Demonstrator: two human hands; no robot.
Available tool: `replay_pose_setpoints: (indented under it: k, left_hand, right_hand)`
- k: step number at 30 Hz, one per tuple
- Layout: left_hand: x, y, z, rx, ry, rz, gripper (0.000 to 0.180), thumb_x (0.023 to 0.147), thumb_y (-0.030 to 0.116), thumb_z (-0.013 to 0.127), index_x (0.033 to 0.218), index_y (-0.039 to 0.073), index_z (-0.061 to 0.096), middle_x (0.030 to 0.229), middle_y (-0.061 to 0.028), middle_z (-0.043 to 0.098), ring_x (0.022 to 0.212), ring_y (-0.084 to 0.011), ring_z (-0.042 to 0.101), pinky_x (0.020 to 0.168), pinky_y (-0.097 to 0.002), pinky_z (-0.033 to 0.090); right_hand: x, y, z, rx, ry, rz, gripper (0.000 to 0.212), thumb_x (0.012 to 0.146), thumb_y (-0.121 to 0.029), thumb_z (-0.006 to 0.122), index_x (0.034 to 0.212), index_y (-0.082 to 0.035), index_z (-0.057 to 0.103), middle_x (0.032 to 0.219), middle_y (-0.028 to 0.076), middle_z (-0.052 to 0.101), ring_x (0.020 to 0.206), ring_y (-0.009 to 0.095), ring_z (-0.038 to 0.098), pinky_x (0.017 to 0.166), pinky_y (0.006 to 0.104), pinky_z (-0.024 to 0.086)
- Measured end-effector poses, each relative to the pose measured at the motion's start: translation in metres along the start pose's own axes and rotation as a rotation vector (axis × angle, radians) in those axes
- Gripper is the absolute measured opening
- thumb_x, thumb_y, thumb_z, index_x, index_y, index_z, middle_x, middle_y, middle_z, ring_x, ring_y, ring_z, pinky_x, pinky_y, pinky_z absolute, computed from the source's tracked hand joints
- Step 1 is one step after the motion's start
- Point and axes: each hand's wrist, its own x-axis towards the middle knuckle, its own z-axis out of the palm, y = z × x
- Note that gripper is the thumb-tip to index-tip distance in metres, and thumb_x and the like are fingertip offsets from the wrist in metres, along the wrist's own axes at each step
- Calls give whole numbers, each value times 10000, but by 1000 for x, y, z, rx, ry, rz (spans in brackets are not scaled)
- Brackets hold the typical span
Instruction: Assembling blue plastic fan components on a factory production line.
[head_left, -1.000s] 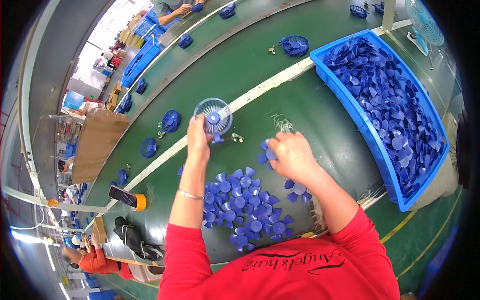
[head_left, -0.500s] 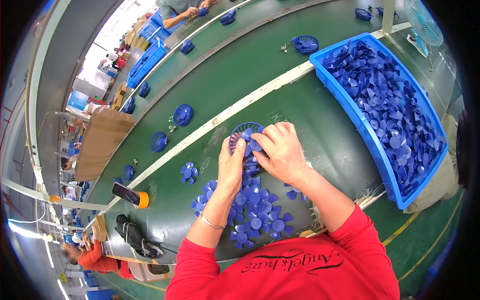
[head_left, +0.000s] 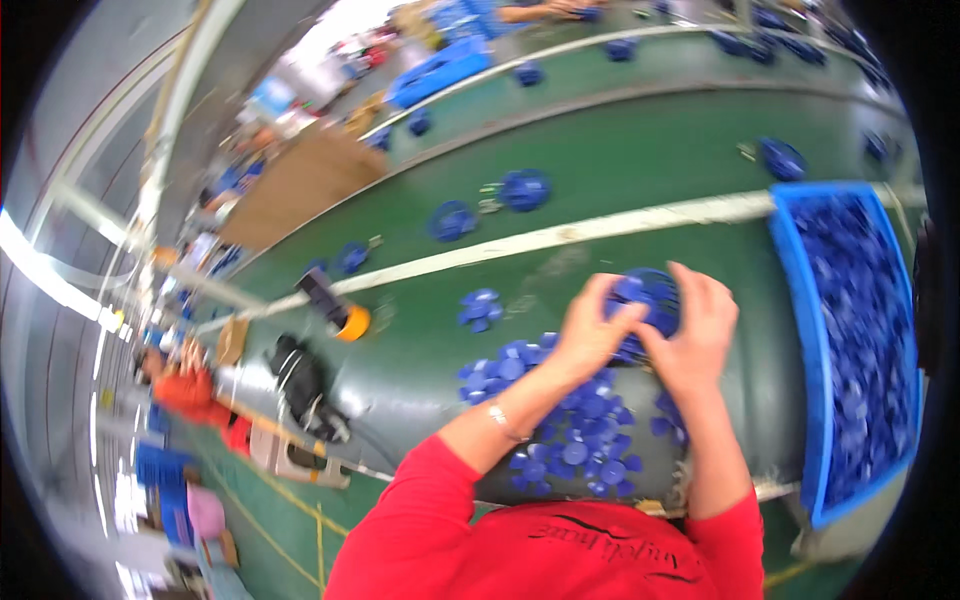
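Observation:
Between both hands is a round blue fan cage [head_left: 652, 292] with blue blades inside it. My left hand [head_left: 588, 330] grips its left side, fingers bent round the rim. On its right side, my right hand [head_left: 698, 335] is curled with thumb and fingers against the cage. Motion blurs the fine detail, so how the blades sit is unclear. Just below the hands lies a heap of loose blue fan blades [head_left: 575, 452], partly behind my left forearm. One separate fan blade [head_left: 481, 310] rests left of them on the table.
A blue bin [head_left: 808, 350] full of fan blades stands at the right. Beyond a white rail [head_left: 600, 232], a green belt [head_left: 640, 150] carries several blue cages. At left are a phone [head_left: 322, 297], an orange roll [head_left: 353, 323], a black bag [head_left: 300, 382] and a person in orange [head_left: 188, 388].
The view has swung, so the scene sits differently in the picture. My right hand has gone from fingering the blades inside the cage to holding the cage's right side.

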Motion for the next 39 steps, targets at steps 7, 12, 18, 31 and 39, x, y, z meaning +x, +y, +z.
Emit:
replay_pose_setpoints:
  k: [7,12,18,31,39]
  left_hand:
    - [-4,1,7,-86,-67,-37,313,697,62,704,968,1,561,868,-135,631,824,-214,607,785,-336,471]
    - [12,-3,17,-77,-54,10,340,661,80,731,953,8,573,836,-107,625,804,-180,605,765,-318,481]
    - [84,0,47,-198,-43,94,394,727,149,727,1050,-4,561,984,-101,605,905,-179,573,804,-315,485]
    - [150,-112,-151,915,936,-367,609,741,346,710,1230,72,470,1186,-158,525,1113,-339,501,910,-443,443]
    - [159,-145,-166,784,499,-512,329,850,273,526,976,-3,655,1047,-226,641,1018,-350,609,874,-411,476]
  right_hand:
    - [-3,23,9,432,-373,420,390,537,-76,793,844,4,566,787,108,606,722,204,598,674,334,488]
    - [-5,22,18,226,-212,316,399,570,-84,783,868,13,537,793,161,582,714,300,600,667,372,483]
    - [7,43,14,392,-29,557,694,723,-160,777,1300,-13,420,963,110,594,681,168,561,645,313,493]
    - [-19,3,20,263,-691,-356,386,695,-66,665,1078,-73,614,1052,105,556,1016,293,508,849,407,423]
    - [-20,11,20,12,-634,-226,331,635,-162,738,942,-67,661,851,117,551,903,302,527,783,407,422]
